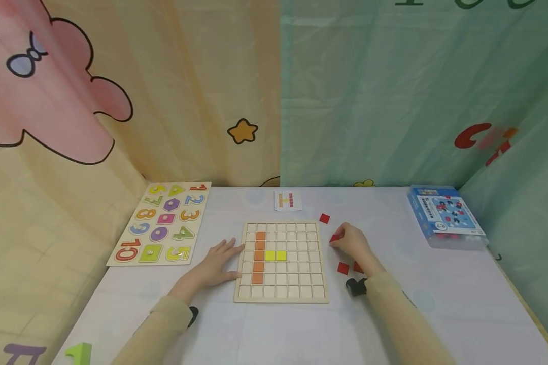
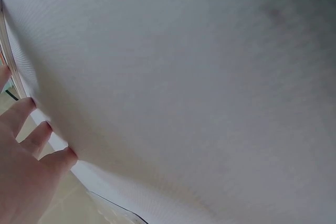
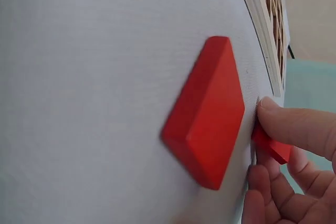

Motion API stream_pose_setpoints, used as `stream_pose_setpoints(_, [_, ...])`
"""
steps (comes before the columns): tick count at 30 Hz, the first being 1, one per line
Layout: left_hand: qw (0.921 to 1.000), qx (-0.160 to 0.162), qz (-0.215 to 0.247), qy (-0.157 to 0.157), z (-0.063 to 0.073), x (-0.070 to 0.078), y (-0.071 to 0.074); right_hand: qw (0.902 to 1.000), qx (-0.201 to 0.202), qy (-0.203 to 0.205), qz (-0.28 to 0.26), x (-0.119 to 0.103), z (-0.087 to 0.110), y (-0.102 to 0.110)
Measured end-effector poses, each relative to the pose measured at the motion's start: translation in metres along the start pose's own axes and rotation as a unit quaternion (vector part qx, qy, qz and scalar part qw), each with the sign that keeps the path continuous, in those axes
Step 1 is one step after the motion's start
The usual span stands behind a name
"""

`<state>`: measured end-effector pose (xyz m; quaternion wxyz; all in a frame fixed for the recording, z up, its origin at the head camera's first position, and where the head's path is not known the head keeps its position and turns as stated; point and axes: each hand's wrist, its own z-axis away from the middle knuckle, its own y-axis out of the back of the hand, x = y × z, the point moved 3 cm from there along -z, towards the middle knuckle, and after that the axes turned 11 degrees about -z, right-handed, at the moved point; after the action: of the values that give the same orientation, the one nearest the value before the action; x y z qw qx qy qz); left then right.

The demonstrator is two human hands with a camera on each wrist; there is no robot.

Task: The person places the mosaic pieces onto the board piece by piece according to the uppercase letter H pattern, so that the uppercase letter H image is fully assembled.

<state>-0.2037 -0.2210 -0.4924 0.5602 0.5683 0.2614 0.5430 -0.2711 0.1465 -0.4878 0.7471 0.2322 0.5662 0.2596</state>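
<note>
A wooden grid board lies mid-table, with a column of orange tiles and two yellow tiles in its cells. Along the board's left edge, my left hand rests with fingers spread; the left wrist view shows its fingertips on the tabletop. Right of the board, my right hand pinches a red square tile between thumb and fingers, low over the table. Other red tiles lie loose around it: one behind the hand, one in front, and another partly covered by the wrist.
A small pattern card lies behind the board. To the left is a number and shape puzzle. At the back right sits a blue plastic box. A green block stands at the front left corner.
</note>
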Motion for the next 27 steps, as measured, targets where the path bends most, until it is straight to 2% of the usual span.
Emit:
stream_pose_setpoints(6, [1.0000, -0.003, 0.001, 0.006, 0.000, 0.000, 0.000, 0.9999, 0.000, -0.002, -0.011, 0.000, 0.000, 0.002])
stream_pose_setpoints(13, [0.9999, -0.009, -0.003, 0.008, 0.000, -0.001, 0.003, 0.9973, -0.010, -0.021, -0.070, 0.000, 0.001, 0.008])
stream_pose_setpoints(20, [0.9999, -0.011, -0.006, 0.005, -0.001, -0.001, 0.003, 0.9943, -0.011, -0.004, -0.106, -0.009, 0.000, 0.006])
stream_pose_setpoints(27, [0.9998, -0.011, 0.002, 0.014, -0.001, 0.000, 0.000, 0.9856, -0.014, 0.028, -0.166, -0.033, -0.003, -0.010])
